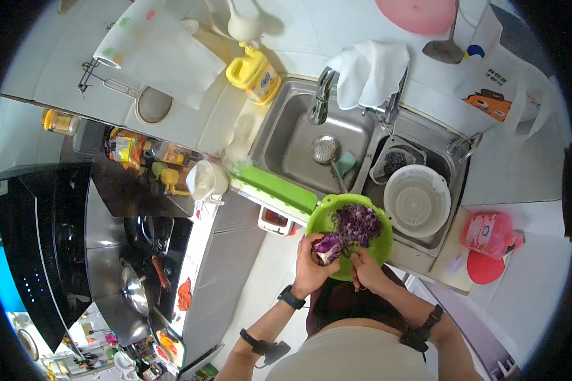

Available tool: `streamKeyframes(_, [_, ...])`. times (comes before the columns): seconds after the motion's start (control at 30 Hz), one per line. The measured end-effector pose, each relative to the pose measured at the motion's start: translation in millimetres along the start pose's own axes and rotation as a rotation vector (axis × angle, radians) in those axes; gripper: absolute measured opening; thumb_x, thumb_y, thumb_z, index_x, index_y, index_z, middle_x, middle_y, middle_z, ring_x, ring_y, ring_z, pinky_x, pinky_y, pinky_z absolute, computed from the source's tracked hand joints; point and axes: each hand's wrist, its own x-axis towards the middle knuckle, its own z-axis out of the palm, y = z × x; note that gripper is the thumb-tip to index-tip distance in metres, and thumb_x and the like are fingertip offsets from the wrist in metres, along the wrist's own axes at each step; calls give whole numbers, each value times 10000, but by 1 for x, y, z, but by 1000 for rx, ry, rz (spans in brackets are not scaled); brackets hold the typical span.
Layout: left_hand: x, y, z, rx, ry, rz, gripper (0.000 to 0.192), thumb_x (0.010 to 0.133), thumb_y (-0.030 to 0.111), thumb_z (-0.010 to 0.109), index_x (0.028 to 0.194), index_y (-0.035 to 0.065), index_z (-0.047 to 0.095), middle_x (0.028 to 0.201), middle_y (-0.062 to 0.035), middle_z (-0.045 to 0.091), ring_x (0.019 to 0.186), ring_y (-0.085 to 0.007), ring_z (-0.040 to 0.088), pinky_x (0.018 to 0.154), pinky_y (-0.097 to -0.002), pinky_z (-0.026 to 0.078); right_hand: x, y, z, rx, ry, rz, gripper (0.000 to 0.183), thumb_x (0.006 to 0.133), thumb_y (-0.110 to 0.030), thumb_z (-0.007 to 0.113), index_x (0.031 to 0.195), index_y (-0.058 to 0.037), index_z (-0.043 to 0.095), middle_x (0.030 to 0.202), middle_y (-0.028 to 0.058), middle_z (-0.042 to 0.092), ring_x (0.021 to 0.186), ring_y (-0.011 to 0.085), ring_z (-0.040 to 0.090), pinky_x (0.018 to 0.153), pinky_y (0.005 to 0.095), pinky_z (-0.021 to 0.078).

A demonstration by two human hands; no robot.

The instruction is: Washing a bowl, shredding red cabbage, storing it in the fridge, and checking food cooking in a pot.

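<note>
A green plastic basin (386,238) stands at the front edge of the sink, its far side by a ladle handle. Shredded purple cabbage (357,224) lies in it. My left hand (310,266) is closed around a piece of purple cabbage (327,247) with a pale core, over the near left part of the basin. Close beside it, my right hand (366,270) is at the near rim with its fingers bent together over the shreds; whether it pinches something is hidden.
Behind the basin is a double steel sink (286,128) with a skimmer ladle (326,150) and a white colander (416,201). A green board (276,188) lies to the left. A pink bottle (488,233) stands right; a stove with a wok (136,290) is far left.
</note>
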Motion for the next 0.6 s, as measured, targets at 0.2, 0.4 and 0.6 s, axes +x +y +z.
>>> streamKeyframes(0.2, [8,28,-3,239,30,39,680,591,109,778,1174,39,434,1082,-169,484,1042,-337,461,916,-431,385,-19,-50,0,-103,49,-129,218,994,-239,357,1063,-32,360,529,104,453,361,266,482,365,397,419])
streamKeyframes(0.4, [-2,25,1,260,54,-88,810,560,123,800,1217,-8,346,1101,-193,486,1028,-350,481,901,-428,412,-19,-37,16,-663,211,-435,199,978,-226,374,1069,-49,370,673,268,559,615,486,550,566,575,411])
streamKeyframes(0.6, [3,13,-1,280,33,-114,789,545,134,787,1189,-22,359,1095,-198,475,1057,-379,440,918,-456,369,1,-25,-2,-719,238,-362,217,973,-240,386,1065,-43,376,676,262,573,636,479,559,562,573,416])
